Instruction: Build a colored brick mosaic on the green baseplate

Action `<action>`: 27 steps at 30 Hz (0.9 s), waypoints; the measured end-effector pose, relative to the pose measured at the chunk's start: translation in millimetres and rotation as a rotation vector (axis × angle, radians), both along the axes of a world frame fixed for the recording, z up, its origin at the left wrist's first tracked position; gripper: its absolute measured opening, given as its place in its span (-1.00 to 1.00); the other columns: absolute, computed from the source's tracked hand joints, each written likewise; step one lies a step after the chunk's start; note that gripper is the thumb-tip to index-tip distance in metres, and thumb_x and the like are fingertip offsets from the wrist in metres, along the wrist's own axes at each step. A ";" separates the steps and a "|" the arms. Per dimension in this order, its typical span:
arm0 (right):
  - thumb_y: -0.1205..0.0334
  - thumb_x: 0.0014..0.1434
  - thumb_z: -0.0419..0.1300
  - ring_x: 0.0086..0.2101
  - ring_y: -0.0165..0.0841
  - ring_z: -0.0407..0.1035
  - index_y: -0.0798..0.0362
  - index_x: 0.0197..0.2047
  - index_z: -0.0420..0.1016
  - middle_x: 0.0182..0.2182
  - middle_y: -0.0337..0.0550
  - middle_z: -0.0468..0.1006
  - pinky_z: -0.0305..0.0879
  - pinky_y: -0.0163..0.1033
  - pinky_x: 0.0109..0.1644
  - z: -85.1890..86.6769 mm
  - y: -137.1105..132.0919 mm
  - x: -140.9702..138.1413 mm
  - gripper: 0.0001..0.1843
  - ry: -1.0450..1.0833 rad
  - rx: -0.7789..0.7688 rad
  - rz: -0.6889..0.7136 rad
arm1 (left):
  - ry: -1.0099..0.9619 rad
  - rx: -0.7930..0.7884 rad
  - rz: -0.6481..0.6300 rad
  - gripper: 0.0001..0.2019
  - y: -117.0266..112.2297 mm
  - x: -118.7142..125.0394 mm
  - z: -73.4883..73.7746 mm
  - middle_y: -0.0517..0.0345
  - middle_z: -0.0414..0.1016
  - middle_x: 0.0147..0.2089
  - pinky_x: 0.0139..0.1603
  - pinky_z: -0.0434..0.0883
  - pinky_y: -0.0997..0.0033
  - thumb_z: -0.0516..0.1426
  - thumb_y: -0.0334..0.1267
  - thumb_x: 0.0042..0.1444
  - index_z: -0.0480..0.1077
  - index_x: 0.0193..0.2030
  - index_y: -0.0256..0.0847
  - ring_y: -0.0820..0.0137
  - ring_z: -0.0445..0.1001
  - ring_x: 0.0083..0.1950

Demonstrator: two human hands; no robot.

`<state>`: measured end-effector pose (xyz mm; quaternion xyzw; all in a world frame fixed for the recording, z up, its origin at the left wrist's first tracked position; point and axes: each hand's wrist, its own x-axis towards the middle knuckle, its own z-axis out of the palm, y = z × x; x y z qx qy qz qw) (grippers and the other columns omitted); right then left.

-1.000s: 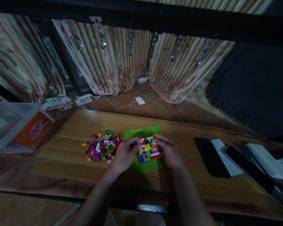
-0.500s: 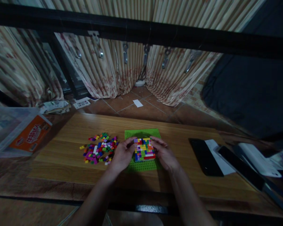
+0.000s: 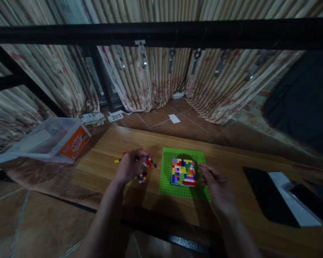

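A square build of many-coloured toy bricks [image 3: 183,172] sits on a green studded baseplate [image 3: 166,186] on the wooden table. My right hand [image 3: 216,182] hovers at the build's right side, apart from it, fingers loosely bent and nothing visible in them. Over to the left, my left hand [image 3: 130,166] is above a pile of loose small bricks [image 3: 143,175], its fingers reaching down with a gap between them. Part of the pile is hidden beneath that hand, and whether a fingertip touches a brick is not visible.
A clear plastic box [image 3: 52,139] with an orange label stands beyond the table's left end. At the right lie a black flat panel [image 3: 270,197], a white sheet [image 3: 290,197] and a dark phone-like device [image 3: 310,204]. A black metal bar [image 3: 161,34] with hooks crosses above.
Both hands have let go of the brick build, which now rests on the baseplate. My left hand has moved left over the loose bricks; my right has drawn slightly away. The view has swung left.
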<state>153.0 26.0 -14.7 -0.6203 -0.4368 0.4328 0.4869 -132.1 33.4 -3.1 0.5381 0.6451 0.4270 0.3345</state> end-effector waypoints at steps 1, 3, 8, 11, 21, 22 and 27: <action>-0.11 -0.02 0.28 -0.46 -0.34 0.35 0.01 -0.19 0.61 -0.37 -0.13 0.62 0.29 -0.21 -0.37 1.4 0.1 0.3 -0.58 -0.013 0.003 -0.006 | 0.082 -0.012 -0.014 -0.87 -2.9 -2.7 0.9 0.10 0.57 -0.36 -0.26 0.38 0.39 0.18 -0.28 -0.02 0.54 -0.34 -0.20 0.30 0.49 -0.31; -0.09 -0.03 0.28 -0.47 -0.35 0.34 0.01 -0.21 0.61 -0.37 -0.13 0.61 0.29 -0.22 -0.37 4.5 0.7 -0.2 -0.59 -0.021 -0.001 -0.022 | 0.264 -0.003 -0.042 -0.87 -8.0 0.3 2.1 0.09 0.57 -0.29 -0.19 0.38 0.36 0.17 -0.36 -0.03 0.55 -0.34 -0.16 0.28 0.49 -0.24; -0.08 -0.09 0.29 -0.45 -0.35 0.34 0.02 -0.24 0.62 -0.39 -0.15 0.61 0.30 -0.22 -0.36 10.8 1.5 -6.7 -0.59 -0.025 -0.020 -0.028 | 0.547 0.131 -0.212 -0.76 -12.7 28.7 0.0 0.05 0.52 -0.17 -0.03 0.35 0.31 0.09 -0.48 0.03 0.54 -0.27 -0.13 0.25 0.45 -0.09; -0.08 -0.11 0.30 -0.44 -0.34 0.36 0.02 -0.24 0.62 -0.39 -0.15 0.62 0.31 -0.21 -0.35 12.1 1.8 -8.9 -0.58 -0.029 -0.025 -0.011 | 0.646 0.126 -0.247 -0.76 -10.8 37.7 -3.6 0.04 0.50 -0.22 -0.03 0.33 0.30 0.05 -0.52 0.05 0.51 -0.34 -0.16 0.25 0.43 -0.10; -0.03 -0.06 0.28 -0.45 -0.34 0.37 0.03 -0.24 0.63 -0.38 -0.12 0.62 0.30 -0.22 -0.38 12.8 1.9 -6.0 -0.63 -0.027 0.018 -0.030 | 0.560 0.131 -0.246 -0.84 -8.2 45.1 -0.6 0.08 0.45 -0.30 -0.18 0.32 0.40 0.07 -0.41 0.12 0.46 -0.37 -0.19 0.34 0.43 -0.22; -0.02 -0.05 0.28 -0.47 -0.35 0.36 0.03 -0.24 0.63 -0.39 -0.12 0.62 0.29 -0.23 -0.39 13.0 1.9 -5.9 -0.63 -0.030 0.027 -0.030 | 0.503 0.131 -0.245 -0.86 -8.2 46.7 0.2 0.09 0.45 -0.30 -0.21 0.32 0.41 0.08 -0.39 0.13 0.47 -0.35 -0.20 0.35 0.43 -0.25; -0.02 -0.04 0.29 -0.49 -0.38 0.32 0.05 -0.25 0.63 -0.42 -0.14 0.61 0.27 -0.25 -0.40 11.8 2.0 -7.2 -0.64 -0.008 0.042 -0.015 | 0.107 0.083 -0.237 -0.86 -6.9 58.8 -0.5 0.17 0.47 -0.39 -0.31 0.31 0.45 0.11 -0.25 0.15 0.48 -0.30 -0.22 0.42 0.40 -0.37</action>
